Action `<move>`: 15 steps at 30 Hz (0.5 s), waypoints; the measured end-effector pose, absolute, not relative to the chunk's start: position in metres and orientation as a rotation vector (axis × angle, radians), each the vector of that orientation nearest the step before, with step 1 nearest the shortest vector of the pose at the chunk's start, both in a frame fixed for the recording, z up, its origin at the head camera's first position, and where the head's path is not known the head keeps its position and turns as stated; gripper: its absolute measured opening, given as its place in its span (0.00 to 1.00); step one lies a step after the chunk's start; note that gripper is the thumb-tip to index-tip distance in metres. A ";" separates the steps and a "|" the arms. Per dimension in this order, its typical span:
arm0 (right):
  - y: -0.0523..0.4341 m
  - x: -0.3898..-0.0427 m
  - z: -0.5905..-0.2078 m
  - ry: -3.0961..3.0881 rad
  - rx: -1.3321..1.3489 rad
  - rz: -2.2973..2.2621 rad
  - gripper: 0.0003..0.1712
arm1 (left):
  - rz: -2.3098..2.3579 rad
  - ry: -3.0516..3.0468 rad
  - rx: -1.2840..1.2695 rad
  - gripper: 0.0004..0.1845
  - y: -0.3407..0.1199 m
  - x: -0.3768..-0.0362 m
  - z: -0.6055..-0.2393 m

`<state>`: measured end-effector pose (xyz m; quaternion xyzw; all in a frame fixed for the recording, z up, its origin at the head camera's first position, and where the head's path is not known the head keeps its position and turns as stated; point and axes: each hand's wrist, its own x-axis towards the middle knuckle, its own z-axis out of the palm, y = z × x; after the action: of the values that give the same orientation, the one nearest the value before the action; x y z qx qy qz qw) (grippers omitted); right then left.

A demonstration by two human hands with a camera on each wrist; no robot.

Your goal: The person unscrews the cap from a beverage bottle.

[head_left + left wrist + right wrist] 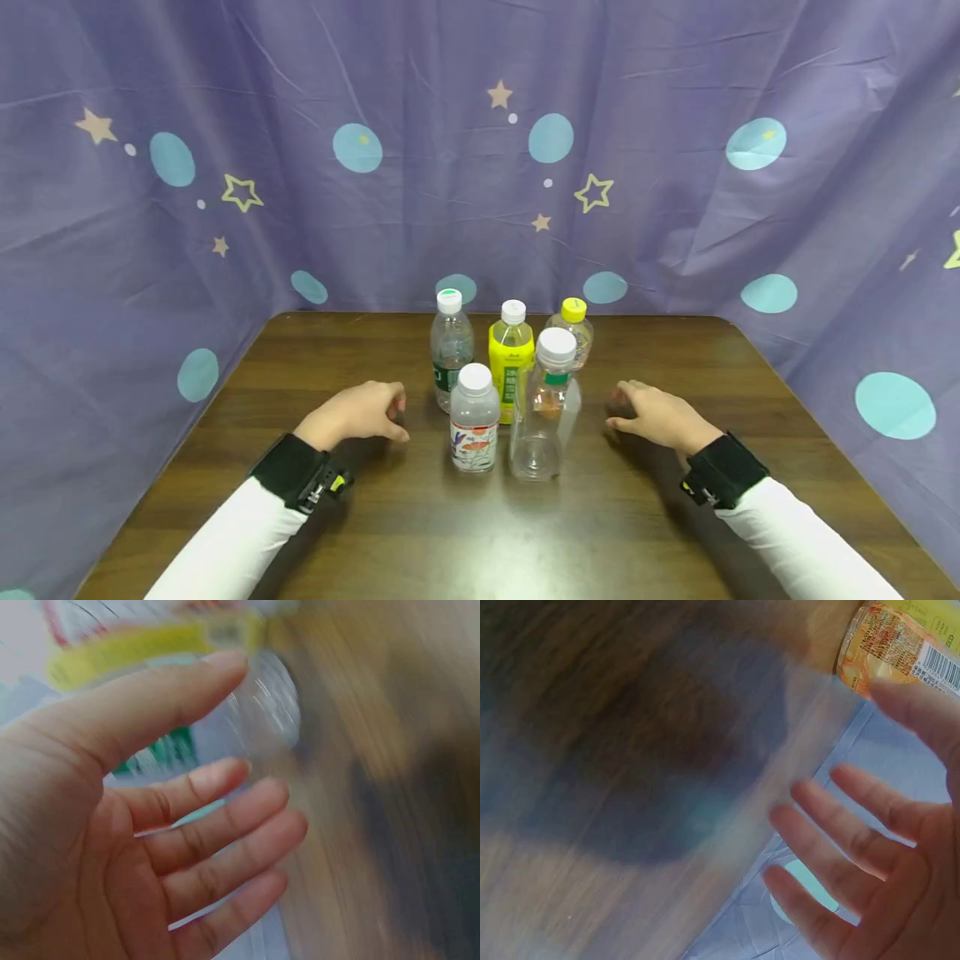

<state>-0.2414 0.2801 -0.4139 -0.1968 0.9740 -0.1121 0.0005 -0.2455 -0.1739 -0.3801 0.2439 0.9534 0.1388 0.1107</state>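
Several plastic bottles stand grouped mid-table in the head view. In front are a short white-capped bottle with a flowered label (474, 446) and a tall clear square bottle (536, 446). Behind them stand a clear bottle with a green label (452, 340), a yellow-labelled bottle (510, 354) and a yellow-capped bottle (574, 321), partly covered by the square one. My left hand (362, 412) is left of the group, fingers loosely bent, holding nothing. To the right of the group, my right hand (660, 417) holds nothing either, its fingers (855, 832) spread and relaxed in the right wrist view.
The brown wooden table (585, 533) has rounded far corners. A purple curtain (450, 208) with stars and blue spots hangs right behind it and along both sides. Black straps with small cameras circle both wrists.
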 end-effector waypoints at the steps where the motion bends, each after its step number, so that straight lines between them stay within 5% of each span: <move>1: 0.280 -0.241 -0.414 3.039 -0.595 -0.367 0.19 | 0.490 2.764 0.748 0.23 -0.171 -0.242 -0.378; 4: 0.280 -0.241 -0.414 3.003 -0.574 -0.397 0.11 | 0.715 2.655 0.824 0.27 -0.160 -0.231 -0.377; 10: 0.280 -0.238 -0.416 2.990 -0.583 -0.411 0.11 | 0.989 2.610 0.760 0.48 -0.133 -0.216 -0.392; 15: 0.278 -0.237 -0.416 2.980 -0.578 -0.413 0.11 | 1.199 2.571 0.671 0.55 -0.119 -0.213 -0.408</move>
<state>-0.2370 0.2784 -0.4162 -0.1884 0.9720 -0.1347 0.0390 -0.2131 -0.1188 -0.4078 0.2288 0.8763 0.4086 0.1133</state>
